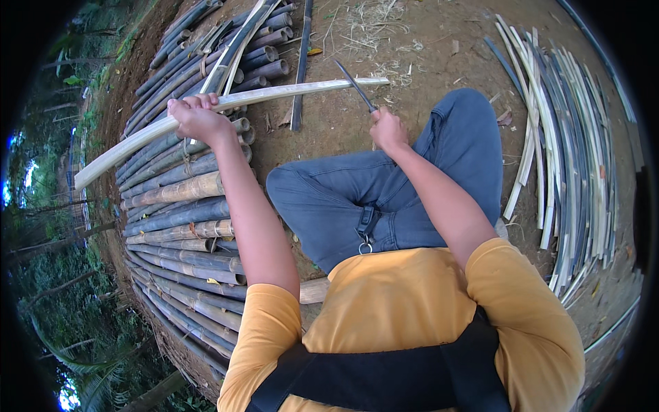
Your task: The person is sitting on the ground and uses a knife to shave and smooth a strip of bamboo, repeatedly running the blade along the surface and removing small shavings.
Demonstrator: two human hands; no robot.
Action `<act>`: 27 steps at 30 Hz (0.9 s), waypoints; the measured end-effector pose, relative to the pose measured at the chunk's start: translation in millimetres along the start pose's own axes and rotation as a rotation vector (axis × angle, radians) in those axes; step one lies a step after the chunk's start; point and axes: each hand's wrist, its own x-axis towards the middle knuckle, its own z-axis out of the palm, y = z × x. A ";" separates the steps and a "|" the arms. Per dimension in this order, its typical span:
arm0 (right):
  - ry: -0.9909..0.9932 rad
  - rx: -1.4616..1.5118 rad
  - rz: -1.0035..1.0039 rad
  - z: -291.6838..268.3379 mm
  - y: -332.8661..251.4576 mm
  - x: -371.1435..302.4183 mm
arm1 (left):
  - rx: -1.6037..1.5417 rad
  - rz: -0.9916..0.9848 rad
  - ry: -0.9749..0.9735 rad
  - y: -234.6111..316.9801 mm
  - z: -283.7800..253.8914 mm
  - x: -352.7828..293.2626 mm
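My left hand [199,120] is closed round a long, pale split bamboo strip [288,90], which runs from the far left across in front of me. My right hand [388,129] grips the handle of a knife [355,85] with a narrow dark blade. The blade slants up and to the left, crossing the strip near its right end. Whether its edge touches the strip I cannot tell. The knife's handle is mostly hidden in my fist.
Dark bamboo poles [182,223] lie stacked on my left. Several split strips [566,151] are heaped on the right. Pale shavings [384,34] litter the dirt ahead, beside a dark slat [301,65]. My bent legs [336,182] are close below my hands.
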 end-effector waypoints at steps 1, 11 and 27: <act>-0.019 0.008 -0.022 -2.1 -2.7 -1.6 | 0.012 0.011 -0.001 -0.4 -1.0 1.3; -0.033 -0.027 -0.007 -1.5 -4.4 -0.4 | 0.043 0.020 -0.030 3.6 6.4 1.4; -0.029 0.050 0.083 6.5 4.5 13.6 | 0.027 0.019 -0.006 4.5 1.5 -2.5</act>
